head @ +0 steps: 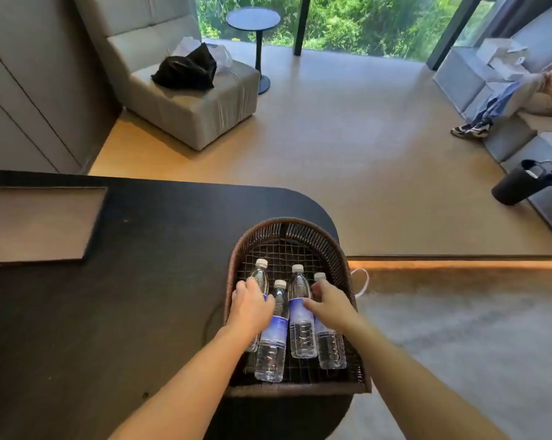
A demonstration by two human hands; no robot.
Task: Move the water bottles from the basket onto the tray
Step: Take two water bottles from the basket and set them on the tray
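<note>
A dark brown woven basket sits at the right end of a black counter. Several clear water bottles with white caps and blue labels lie side by side in it. My left hand is wrapped over the leftmost bottle. My right hand rests on the rightmost bottle, its fingers reaching onto the neighbouring bottle. Another bottle lies between my hands. A flat brown tray with a dark rim lies on the counter at the far left.
Past the counter lies a wooden floor with a grey armchair holding a black bag, and a small round side table. A black bag stands on the floor at the right, beside a grey sofa where a person's leg shows.
</note>
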